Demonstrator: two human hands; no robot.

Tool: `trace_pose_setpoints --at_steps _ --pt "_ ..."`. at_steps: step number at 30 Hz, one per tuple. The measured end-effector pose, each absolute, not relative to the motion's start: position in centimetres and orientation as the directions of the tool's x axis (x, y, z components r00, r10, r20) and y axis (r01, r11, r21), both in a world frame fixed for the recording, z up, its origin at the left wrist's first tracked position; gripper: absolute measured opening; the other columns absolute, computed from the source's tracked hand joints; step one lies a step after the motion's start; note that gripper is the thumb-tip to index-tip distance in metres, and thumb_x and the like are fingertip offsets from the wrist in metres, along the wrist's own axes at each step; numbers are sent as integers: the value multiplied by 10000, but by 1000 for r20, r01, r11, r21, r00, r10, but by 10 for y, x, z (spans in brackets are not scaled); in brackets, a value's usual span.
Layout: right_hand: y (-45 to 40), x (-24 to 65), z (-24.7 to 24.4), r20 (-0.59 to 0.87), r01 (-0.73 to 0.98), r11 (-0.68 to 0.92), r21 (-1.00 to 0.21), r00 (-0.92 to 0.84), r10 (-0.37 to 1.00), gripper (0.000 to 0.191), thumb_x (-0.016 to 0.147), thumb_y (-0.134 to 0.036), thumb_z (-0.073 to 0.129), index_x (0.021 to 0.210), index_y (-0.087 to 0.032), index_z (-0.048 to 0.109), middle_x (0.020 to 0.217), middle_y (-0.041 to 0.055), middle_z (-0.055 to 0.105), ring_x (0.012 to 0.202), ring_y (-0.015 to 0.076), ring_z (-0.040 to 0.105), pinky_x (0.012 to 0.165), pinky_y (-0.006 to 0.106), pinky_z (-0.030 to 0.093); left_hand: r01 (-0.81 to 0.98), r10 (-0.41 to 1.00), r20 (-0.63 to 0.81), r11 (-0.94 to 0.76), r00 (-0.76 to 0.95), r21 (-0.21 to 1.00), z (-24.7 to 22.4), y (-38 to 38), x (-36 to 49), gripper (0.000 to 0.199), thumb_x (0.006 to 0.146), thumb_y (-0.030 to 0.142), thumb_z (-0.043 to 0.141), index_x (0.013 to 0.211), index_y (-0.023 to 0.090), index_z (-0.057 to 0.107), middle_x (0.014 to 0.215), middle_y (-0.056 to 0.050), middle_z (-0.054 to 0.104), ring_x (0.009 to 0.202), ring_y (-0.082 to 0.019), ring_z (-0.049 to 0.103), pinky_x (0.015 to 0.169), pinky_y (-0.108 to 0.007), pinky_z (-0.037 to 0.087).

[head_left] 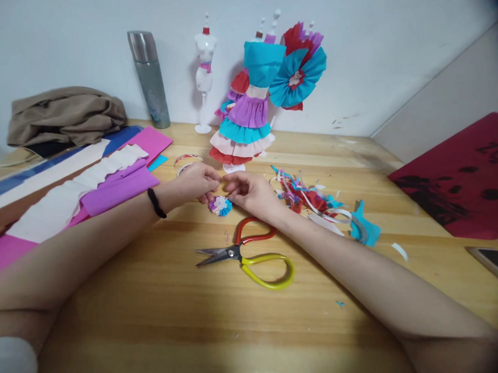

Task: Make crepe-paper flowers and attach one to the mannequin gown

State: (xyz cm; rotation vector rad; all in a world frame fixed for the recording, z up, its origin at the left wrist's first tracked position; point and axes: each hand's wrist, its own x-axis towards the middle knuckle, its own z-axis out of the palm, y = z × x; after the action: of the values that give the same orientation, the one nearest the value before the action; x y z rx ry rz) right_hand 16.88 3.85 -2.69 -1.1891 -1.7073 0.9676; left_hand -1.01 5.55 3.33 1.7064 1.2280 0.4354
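Observation:
My left hand point(200, 180), a black band on its wrist, has its fingers curled and pinched together. My right hand point(251, 191) meets it from the other side, thumb and fingers drawn close. The fingertips nearly touch; whatever sits between them is too small to tell. Just below them is a small pleated paper rosette point(220, 206) in purple, blue and white, its upper edge beside both hands' fingers. Nearer to me, scissors point(231, 253) with one red and one yellow handle lie with blades slightly apart.
Behind the hands stand a mini dress form in a tiered paper dress point(249, 117), a bare white form point(204, 61) and a flask point(149, 80). Crepe paper sheets point(119, 187) and brown cloth point(65, 115) lie left. Paper scraps point(312, 197) and a red bag point(461, 181) are right.

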Motion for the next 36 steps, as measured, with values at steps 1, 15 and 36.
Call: trace_pose_setpoints --at_steps 1,15,36 --pt "39 169 -27 191 316 255 -914 -219 957 408 660 -60 645 1054 -162 682 822 16 676 680 124 622 692 274 525 545 877 -255 -10 408 838 34 55 -9 142 842 100 561 956 101 645 614 -44 662 586 -155 658 580 -255 533" --pt "40 171 -22 116 302 178 -936 -212 970 321 688 -122 671 1007 -151 674 784 18 714 681 138 657 692 282 528 726 827 -310 -161 469 669 47 62 -22 136 829 116 553 702 164 559 554 9 580 478 -105 564 469 -193 415" --pt "33 165 -23 131 360 235 -903 -291 948 414 724 -25 627 1117 -157 627 646 -53 648 606 113 613 653 246 478 757 730 -435 -170 527 631 48 56 -16 112 788 95 591 867 157 641 629 1 668 553 -144 656 594 -219 494"
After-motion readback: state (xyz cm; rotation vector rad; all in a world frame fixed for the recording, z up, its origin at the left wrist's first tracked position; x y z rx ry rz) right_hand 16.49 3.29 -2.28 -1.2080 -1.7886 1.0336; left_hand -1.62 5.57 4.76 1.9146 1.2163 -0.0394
